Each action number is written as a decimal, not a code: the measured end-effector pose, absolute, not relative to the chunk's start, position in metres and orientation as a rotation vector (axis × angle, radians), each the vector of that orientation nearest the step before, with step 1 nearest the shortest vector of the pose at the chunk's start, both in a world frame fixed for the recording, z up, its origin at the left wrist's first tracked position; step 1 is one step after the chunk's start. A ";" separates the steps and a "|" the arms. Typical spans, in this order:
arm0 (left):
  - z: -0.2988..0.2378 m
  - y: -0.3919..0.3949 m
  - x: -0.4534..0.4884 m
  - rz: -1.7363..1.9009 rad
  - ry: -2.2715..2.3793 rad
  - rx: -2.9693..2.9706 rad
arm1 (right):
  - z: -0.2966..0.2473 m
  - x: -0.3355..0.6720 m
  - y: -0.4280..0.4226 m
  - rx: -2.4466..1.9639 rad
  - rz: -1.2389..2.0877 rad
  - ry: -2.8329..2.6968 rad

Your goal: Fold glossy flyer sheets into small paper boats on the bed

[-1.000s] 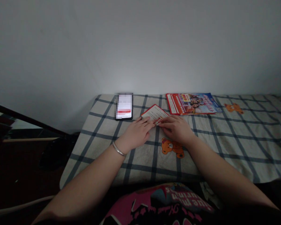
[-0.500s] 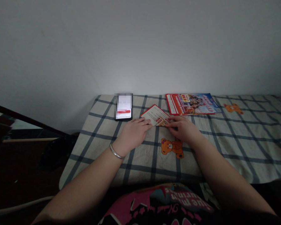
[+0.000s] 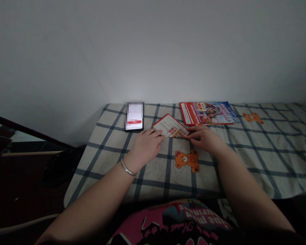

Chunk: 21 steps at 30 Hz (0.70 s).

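Lying on the cloth-covered counter (image 3: 112, 146), between the two hands, is a folded leaflet (image 3: 170, 125), its peak towards 12 o'clock and its long edge facing 6. The left hand (image 3: 146, 144) sits at its 8 o'clock, fingers extended and close together, flat rather than gripping, the tips resting on that corner. The right hand (image 3: 206, 139) comes in from 4 o'clock with only a narrow gap between thumb and forefinger at the opposite corner; whether it truly pinches the paper or merely presses it, I cannot tell. By the look of it, the sheet is thin, printed and perhaps glossy, so it should weigh next to nothing, slide easily under a dry fingertip, and crease or tear sooner than stretch. The doubled layers probably make it a little stiffer along the 6 o'clock edge, which looks like the fold; the other edges may spring apart if let go. The best hold is likely a light pinch on both layers at the 3 o'clock corner, with flat pressure at 9 to stop it skating over the cloth. A lit phone (image 3: 134, 115) lies near its 10 o'clock, and a stack of leaflets (image 3: 208, 113) at its 2.
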<state>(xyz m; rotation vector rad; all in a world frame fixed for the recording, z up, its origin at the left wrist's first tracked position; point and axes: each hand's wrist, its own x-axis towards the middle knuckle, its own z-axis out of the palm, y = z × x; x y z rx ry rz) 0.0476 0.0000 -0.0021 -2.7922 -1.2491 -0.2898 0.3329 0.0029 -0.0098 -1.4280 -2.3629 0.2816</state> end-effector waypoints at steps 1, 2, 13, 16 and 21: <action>-0.002 0.000 0.048 -0.307 -1.241 -2.792 | -0.009 0.332 0.002 -1.431 0.282 -2.355; -0.003 0.001 0.048 -0.326 -1.228 -2.796 | -0.007 0.331 0.001 -1.436 0.272 -2.348; -0.009 0.007 0.050 -0.440 -1.143 -2.798 | -0.011 0.280 -0.005 -1.332 -0.063 -2.382; -0.006 0.007 0.051 -0.423 -1.152 -2.800 | -0.015 0.277 0.001 -1.333 -0.075 -2.447; -0.005 0.009 0.051 -0.421 -1.117 -2.798 | -0.006 0.270 -0.002 -1.413 -0.206 -2.644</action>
